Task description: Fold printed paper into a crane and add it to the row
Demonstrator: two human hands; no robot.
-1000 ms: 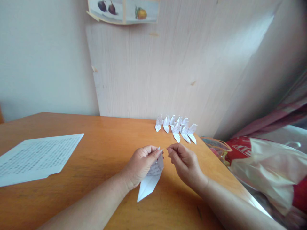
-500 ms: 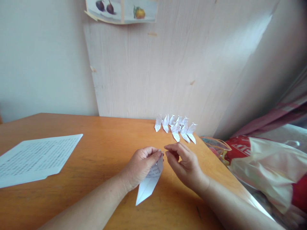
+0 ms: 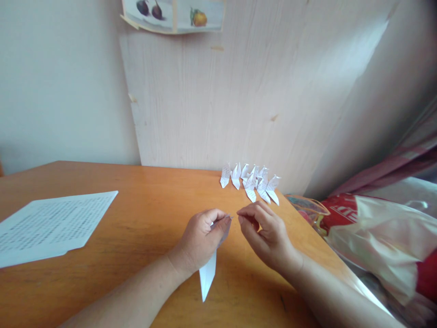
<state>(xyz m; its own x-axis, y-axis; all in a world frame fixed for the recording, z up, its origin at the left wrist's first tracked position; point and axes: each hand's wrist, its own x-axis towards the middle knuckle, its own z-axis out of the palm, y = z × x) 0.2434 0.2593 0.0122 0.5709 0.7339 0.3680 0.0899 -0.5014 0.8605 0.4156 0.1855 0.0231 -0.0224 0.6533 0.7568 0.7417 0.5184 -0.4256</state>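
My left hand (image 3: 205,237) pinches a folded paper (image 3: 208,275) between thumb and fingertips, over the middle of the table. The white paper narrows to a point that hangs down below the hand, and a small tip pokes out past the thumb. Much of it is hidden behind my left hand. Just to the right hovers my right hand (image 3: 268,237), fingers curled and thumb slightly apart from the forefinger, with nothing seen between them. It is close to the paper's tip but not touching it. Several folded paper birds (image 3: 251,182) of printed white paper stand together beyond my hands.
A stack of printed sheets (image 3: 61,223) lies on the left of the wooden table (image 3: 146,214). Behind rises a pale board (image 3: 205,109) with fruit pictures (image 3: 198,18) at its top. Off the table's right edge are red and cream bags (image 3: 378,241).
The folded paper has turned in my left hand, its point now hanging more straight down and its printed face mostly covered. My right hand has drawn slightly to the right.
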